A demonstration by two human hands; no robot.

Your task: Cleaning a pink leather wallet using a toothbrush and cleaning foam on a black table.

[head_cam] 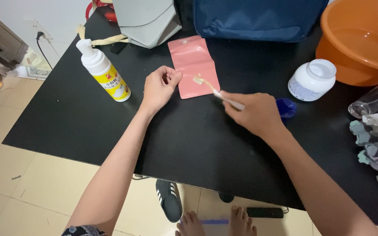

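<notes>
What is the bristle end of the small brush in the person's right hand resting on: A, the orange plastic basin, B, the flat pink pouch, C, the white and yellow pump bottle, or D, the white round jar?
B: the right hand holds the small brush with its bristles on the flat pink pouch, whose left edge the left hand pins to the black table.

A white pump bottle [103, 71] stands upright at the left of the black table [66, 118]. Its lower half carries a yellow label [117, 85] with a white and red panel. A squat white jar [312, 80] with a white lid stands at the right, just beside an orange basin [359, 39]. Its label [300, 89] is white with dark print.
</notes>
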